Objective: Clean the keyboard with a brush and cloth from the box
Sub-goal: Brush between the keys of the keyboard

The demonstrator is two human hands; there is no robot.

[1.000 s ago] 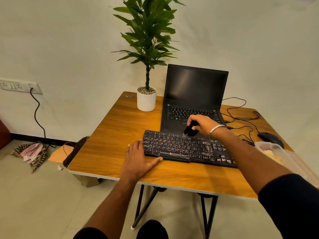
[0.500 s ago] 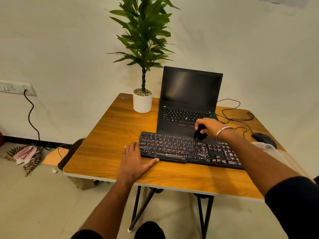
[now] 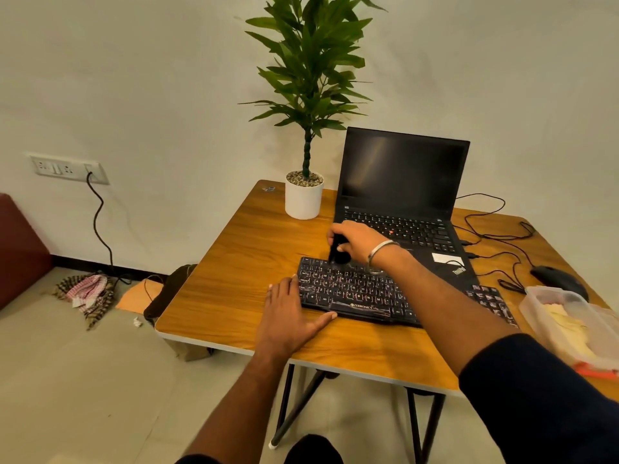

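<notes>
Brushing the keyboard's upper-left keys

Right hand (image 3: 356,241) grips the brush (image 3: 339,252) on the keyboard (image 3: 355,291) at frame centre; left hand (image 3: 288,316) lies flat, fingers straight, holding nothing, touching the keyboard's left end.

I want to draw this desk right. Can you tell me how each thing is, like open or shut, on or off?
laptop: lid open, screen dark.
keyboard: flat on the table, key letters glowing.
brush: gripped by the right hand, bristles on the keyboard's top row.
left hand: flat on the table, thumb against the keyboard's edge.
plastic box: no lid on, cloth inside.
mouse: untouched.
</notes>
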